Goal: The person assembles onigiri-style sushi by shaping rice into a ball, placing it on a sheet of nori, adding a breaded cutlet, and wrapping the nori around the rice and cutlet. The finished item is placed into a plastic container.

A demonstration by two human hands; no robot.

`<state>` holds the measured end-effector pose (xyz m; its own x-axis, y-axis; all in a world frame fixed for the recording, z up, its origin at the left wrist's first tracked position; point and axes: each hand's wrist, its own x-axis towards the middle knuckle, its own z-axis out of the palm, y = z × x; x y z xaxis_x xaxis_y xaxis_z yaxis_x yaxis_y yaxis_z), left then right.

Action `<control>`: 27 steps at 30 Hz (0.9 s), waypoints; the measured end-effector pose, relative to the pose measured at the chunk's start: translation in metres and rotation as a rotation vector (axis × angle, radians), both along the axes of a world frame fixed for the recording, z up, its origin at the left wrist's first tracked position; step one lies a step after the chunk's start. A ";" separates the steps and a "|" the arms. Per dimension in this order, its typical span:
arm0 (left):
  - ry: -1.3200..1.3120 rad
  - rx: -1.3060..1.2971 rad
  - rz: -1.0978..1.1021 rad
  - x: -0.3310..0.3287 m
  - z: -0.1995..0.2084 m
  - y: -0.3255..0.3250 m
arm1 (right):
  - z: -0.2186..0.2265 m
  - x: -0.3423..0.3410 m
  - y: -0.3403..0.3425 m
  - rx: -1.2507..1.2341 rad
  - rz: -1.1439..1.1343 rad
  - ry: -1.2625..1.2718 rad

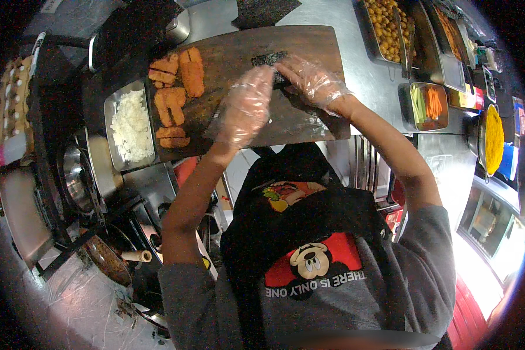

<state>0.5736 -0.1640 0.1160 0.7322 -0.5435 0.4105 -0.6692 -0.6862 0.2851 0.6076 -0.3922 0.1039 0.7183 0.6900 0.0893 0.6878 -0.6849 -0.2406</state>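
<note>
Both of my hands wear clear plastic gloves and meet over the far middle of a dark wooden cutting board. Between them lies a small piece of dark, shiny nori, part of it hidden by my fingers. My left hand comes at it from the left, fingertips pressed together on its near edge. From the right, my right hand grips its other end, with the fingers bent inward. Several cut pieces of breaded cutlet rest on the left part of the board. Next to them stands a metal tray of white rice.
A black sheet lies beyond the board. On the right are a tray of small round golden-brown food with tongs, a container of carrot and cucumber sticks and a bowl of yellow food. Egg trays stand far left; a pan sits lower left.
</note>
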 end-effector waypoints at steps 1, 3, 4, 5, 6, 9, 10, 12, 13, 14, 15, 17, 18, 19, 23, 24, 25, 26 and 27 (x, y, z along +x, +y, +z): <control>0.001 0.054 0.026 -0.004 -0.005 -0.013 | -0.002 0.001 -0.002 0.018 0.019 -0.039; -0.027 0.067 0.053 -0.001 -0.016 -0.022 | -0.001 0.002 -0.003 0.049 0.029 -0.051; -0.040 0.075 0.068 0.002 -0.021 -0.024 | 0.003 0.002 -0.001 0.064 0.020 -0.023; -0.045 0.121 0.072 0.005 -0.026 -0.023 | 0.006 0.003 0.001 0.080 0.011 0.005; -0.049 0.166 0.075 0.008 -0.030 -0.022 | 0.010 0.005 0.002 0.077 0.016 0.044; -0.039 0.186 0.050 0.017 -0.036 -0.016 | 0.017 0.011 0.004 0.085 0.032 0.118; -0.032 0.172 0.030 0.019 -0.035 -0.015 | 0.014 0.013 0.004 0.097 0.032 0.115; 0.029 0.220 0.031 0.022 -0.032 -0.016 | 0.009 0.016 0.001 0.106 0.038 0.104; 0.059 0.244 0.032 0.024 -0.032 -0.016 | 0.009 0.017 0.002 0.102 0.043 0.095; 0.047 0.244 0.027 0.025 -0.033 -0.015 | 0.010 0.018 0.002 0.098 0.048 0.085; 0.036 0.244 0.021 0.027 -0.033 -0.015 | 0.010 0.020 0.002 0.068 0.051 0.098; 0.027 0.203 -0.002 0.029 -0.033 -0.013 | 0.009 0.024 0.002 0.009 0.058 0.126; 0.029 0.161 -0.021 0.030 -0.033 -0.011 | 0.009 0.024 0.002 -0.020 0.051 0.131; 0.032 0.119 -0.041 0.030 -0.033 -0.009 | 0.011 0.022 0.003 -0.049 0.043 0.137; 0.348 0.136 -0.044 0.026 -0.006 -0.012 | 0.047 0.010 0.013 -0.201 0.038 0.154; 0.351 0.147 -0.055 0.029 -0.009 -0.009 | 0.047 0.006 0.018 -0.184 0.028 0.124; 0.352 0.158 -0.073 0.031 -0.008 -0.009 | 0.045 0.002 0.022 -0.168 0.012 0.095; 0.376 0.186 -0.068 0.031 -0.006 -0.008 | 0.042 0.000 0.025 -0.152 -0.002 0.065; 0.399 0.213 -0.061 0.032 -0.004 -0.007 | 0.039 -0.001 0.026 -0.161 -0.004 0.017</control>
<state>0.6057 -0.1709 0.1116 0.7741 -0.6327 -0.0233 -0.5769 -0.7201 0.3856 0.6069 -0.3658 0.1426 0.7216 0.6915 -0.0345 0.6817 -0.7184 -0.1384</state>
